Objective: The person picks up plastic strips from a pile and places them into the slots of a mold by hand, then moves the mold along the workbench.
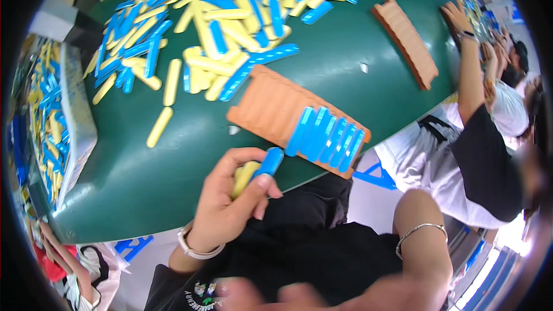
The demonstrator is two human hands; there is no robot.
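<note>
My left hand point(233, 187), a pale band on its wrist, is closed around a few slim round-ended strips; a blue strip point(269, 161) sticks out by the thumb and yellow ones show behind it. Just beyond it, at the table edge, lies a ribbed orange-brown tray point(262, 103). Several blue strips point(325, 135) fill the grooves of its right part, side by side; the left grooves are bare. Low in the picture, in front of my black shirt, my right hand point(282, 298) is smeared by motion and partly cut off, well away from the tray.
A large loose pile of blue and yellow strips point(230, 23) covers the far part of the green table point(132, 190). A second ribbed tray point(406, 43) lies at the right, near another person's hand point(458, 20). At the left stands a white bin point(80, 121) of strips.
</note>
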